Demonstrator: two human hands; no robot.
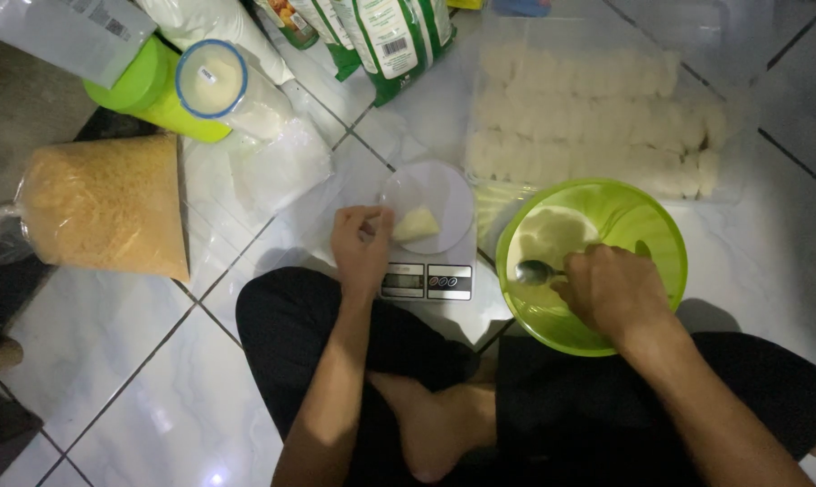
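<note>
Your left hand [361,243] has its fingers pinched on the rim of a small clear dish [426,206] that sits on a kitchen scale [426,281] on the tiled floor [155,379]. Just past your fingertips lies a pale yellow lump [415,224], probably soft and greasy, so lift by the dish rather than the lump. Your right hand [611,293] is closed around a metal spoon [539,272], its shiny bowl pointing away from your knuckles inside the glossy green plastic bowl [593,261]. The spoon is stiff and smooth; hold the handle firmly.

Bag of golden crumbs [106,207]; tray of pale, perhaps dough, rounds [597,117].
</note>
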